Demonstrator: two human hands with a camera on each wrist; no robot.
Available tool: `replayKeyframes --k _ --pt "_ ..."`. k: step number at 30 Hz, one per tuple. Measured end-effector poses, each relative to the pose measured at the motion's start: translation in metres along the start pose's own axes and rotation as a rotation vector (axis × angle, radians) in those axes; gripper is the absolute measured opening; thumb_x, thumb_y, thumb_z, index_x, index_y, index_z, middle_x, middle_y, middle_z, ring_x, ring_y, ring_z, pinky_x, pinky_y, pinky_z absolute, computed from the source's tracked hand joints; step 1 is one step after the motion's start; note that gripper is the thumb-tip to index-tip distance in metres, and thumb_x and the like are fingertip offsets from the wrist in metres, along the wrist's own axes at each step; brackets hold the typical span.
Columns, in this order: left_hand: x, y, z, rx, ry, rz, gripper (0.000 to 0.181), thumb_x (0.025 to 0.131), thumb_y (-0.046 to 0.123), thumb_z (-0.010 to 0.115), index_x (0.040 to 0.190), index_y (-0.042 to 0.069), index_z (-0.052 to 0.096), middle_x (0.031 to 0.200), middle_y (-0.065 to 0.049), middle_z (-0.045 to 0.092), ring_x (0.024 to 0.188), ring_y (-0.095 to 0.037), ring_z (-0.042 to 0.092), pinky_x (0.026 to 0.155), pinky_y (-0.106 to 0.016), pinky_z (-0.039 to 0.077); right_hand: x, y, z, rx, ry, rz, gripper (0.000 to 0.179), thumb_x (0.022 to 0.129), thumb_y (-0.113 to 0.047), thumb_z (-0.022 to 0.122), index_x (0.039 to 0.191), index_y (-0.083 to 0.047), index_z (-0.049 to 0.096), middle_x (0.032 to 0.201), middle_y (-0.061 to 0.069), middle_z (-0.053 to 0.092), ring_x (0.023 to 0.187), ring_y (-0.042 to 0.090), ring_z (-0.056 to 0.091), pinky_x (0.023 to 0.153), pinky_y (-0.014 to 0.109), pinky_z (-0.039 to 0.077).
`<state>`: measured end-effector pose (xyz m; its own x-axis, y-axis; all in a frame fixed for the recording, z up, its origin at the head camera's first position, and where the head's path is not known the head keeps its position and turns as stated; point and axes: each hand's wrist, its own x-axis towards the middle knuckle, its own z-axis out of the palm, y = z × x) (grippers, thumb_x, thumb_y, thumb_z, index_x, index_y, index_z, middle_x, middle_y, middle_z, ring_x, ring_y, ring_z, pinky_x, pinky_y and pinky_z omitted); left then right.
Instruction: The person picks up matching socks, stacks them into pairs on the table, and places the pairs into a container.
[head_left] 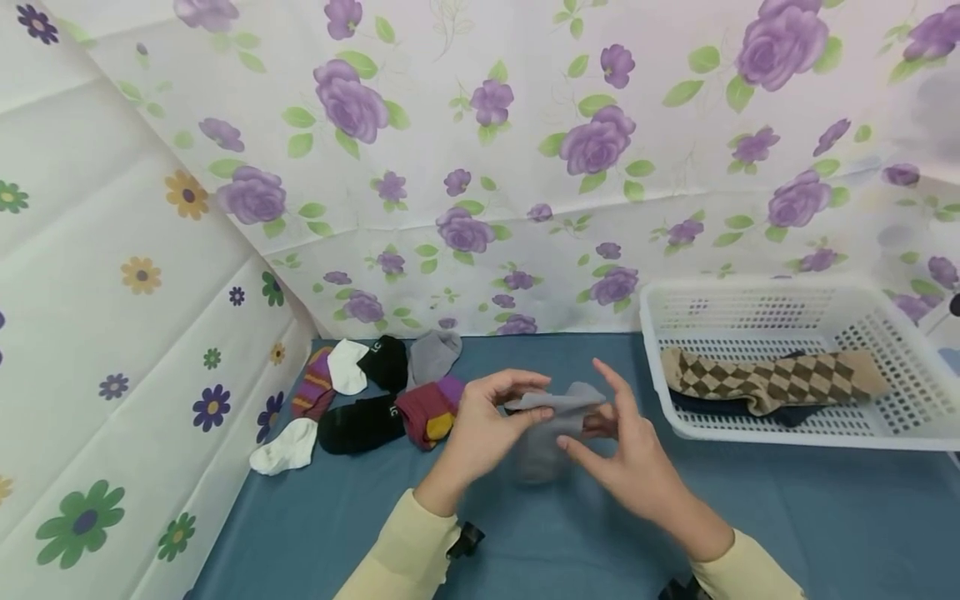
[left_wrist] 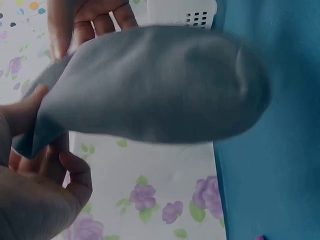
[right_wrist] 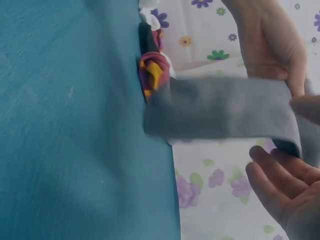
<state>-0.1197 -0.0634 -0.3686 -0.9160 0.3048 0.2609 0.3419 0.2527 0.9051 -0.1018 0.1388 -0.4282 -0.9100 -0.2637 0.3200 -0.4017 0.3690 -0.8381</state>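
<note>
A grey sock (head_left: 564,408) hangs between the two hands over the blue cloth, its toe end blurred. My left hand (head_left: 483,421) pinches the cuff, thumb in front. On the other side, my right hand (head_left: 633,458) has the cuff between its thumb and fingers, with the index finger pointing up. In the left wrist view the sock (left_wrist: 165,85) stretches sideways to a rounded toe. The right wrist view has the left hand (right_wrist: 275,45) behind the sock (right_wrist: 225,107) and the right hand's spread fingers (right_wrist: 280,175) below it.
On the blue cloth (head_left: 525,550) at left lie several socks: white (head_left: 285,447), black (head_left: 360,425), maroon-yellow (head_left: 426,414), striped (head_left: 314,385) and grey (head_left: 433,358). A white basket (head_left: 795,433) at right holds a checked brown sock (head_left: 780,379) over dark ones. Flowered sheeting stands behind and left.
</note>
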Motion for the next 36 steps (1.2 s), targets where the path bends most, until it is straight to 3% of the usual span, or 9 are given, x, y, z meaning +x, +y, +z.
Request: replayKeyframes --k 5,9,12,14,19,23,26,32,36 --pt "0.001 -0.013 -0.001 0.038 -0.151 0.032 0.034 0.082 0.011 0.071 0.114 0.022 0.066 0.109 0.003 0.068 0.096 -0.008 0.062 0.081 -0.027 0.051 0.003 -0.02 -0.007 0.249 -0.003 0.013 0.092 0.086 -0.009 0.067 0.15 -0.026 0.003 0.114 0.017 0.059 0.097 0.017 0.066 0.08 0.032 0.054" --pt "0.004 -0.027 0.002 0.088 -0.185 0.061 0.056 0.08 0.01 0.073 0.128 0.031 0.053 0.117 0.006 0.056 0.082 -0.007 0.061 0.07 -0.025 0.053 0.007 -0.032 -0.008 0.299 0.088 -0.028 0.079 0.086 0.003 0.062 0.148 -0.015 0.017 0.127 0.021 0.054 0.099 0.017 0.063 0.072 0.027 0.053" --pt "0.005 -0.031 0.004 0.096 -0.188 0.036 0.069 0.078 0.009 0.074 0.134 0.035 0.043 0.119 0.005 0.053 0.069 -0.007 0.061 0.058 -0.026 0.053 0.01 -0.036 -0.008 0.25 0.18 -0.051 0.07 0.083 0.007 0.064 0.142 -0.009 0.031 0.118 0.021 0.059 0.1 0.019 0.06 0.065 0.025 0.048" --pt "0.005 -0.031 0.004 0.109 -0.194 0.0 0.071 0.078 0.009 0.075 0.134 0.037 0.041 0.114 0.006 0.057 0.072 -0.005 0.062 0.06 -0.025 0.053 0.012 -0.036 -0.009 0.234 0.206 -0.055 0.068 0.081 0.009 0.066 0.14 -0.009 0.036 0.116 0.019 0.061 0.103 0.019 0.059 0.065 0.024 0.048" --pt "0.005 -0.033 0.004 0.161 -0.205 -0.045 0.05 0.083 0.013 0.071 0.125 0.033 0.053 0.099 0.009 0.065 0.089 -0.003 0.062 0.074 -0.022 0.052 0.014 -0.028 -0.014 0.157 0.125 -0.045 0.071 0.081 -0.001 0.069 0.141 -0.023 0.038 0.122 0.007 0.062 0.106 0.009 0.059 0.076 0.022 0.049" --pt "0.004 -0.041 0.006 0.125 -0.219 -0.026 0.021 0.088 0.02 0.066 0.108 0.027 0.066 0.099 0.008 0.068 0.088 -0.004 0.063 0.072 -0.024 0.053 0.011 -0.015 -0.016 0.057 0.066 0.015 0.04 0.084 -0.023 0.07 0.121 -0.032 0.058 0.11 -0.007 0.067 0.092 0.005 0.064 0.067 0.025 0.051" --pt "0.004 -0.046 0.009 0.087 -0.23 -0.012 0.008 0.089 0.025 0.064 0.095 0.022 0.069 0.09 0.006 0.068 0.075 -0.003 0.059 0.066 -0.023 0.05 0.008 -0.01 -0.018 -0.02 0.094 0.036 0.019 0.085 -0.032 0.067 0.103 -0.034 0.067 0.1 -0.012 0.069 0.084 0.004 0.065 0.066 0.026 0.052" --pt "0.004 -0.041 0.002 0.042 -0.287 -0.058 0.01 0.086 0.022 0.068 0.082 0.013 0.066 0.064 -0.001 0.052 0.05 -0.008 0.037 0.049 -0.022 0.033 0.011 -0.016 -0.029 -0.24 0.173 0.01 0.011 0.083 -0.038 0.068 0.094 -0.04 0.067 0.088 -0.02 0.063 0.061 0.003 0.048 0.053 0.022 0.04" --pt "0.004 -0.064 0.002 0.063 -0.345 -0.075 0.012 0.081 0.028 0.073 0.088 0.02 0.069 0.073 0.003 0.061 0.053 -0.008 0.048 0.05 -0.021 0.042 0.013 -0.022 -0.033 -0.216 0.15 0.056 0.008 0.084 -0.039 0.066 0.092 -0.04 0.066 0.092 -0.017 0.065 0.057 0.005 0.049 0.045 0.023 0.037"
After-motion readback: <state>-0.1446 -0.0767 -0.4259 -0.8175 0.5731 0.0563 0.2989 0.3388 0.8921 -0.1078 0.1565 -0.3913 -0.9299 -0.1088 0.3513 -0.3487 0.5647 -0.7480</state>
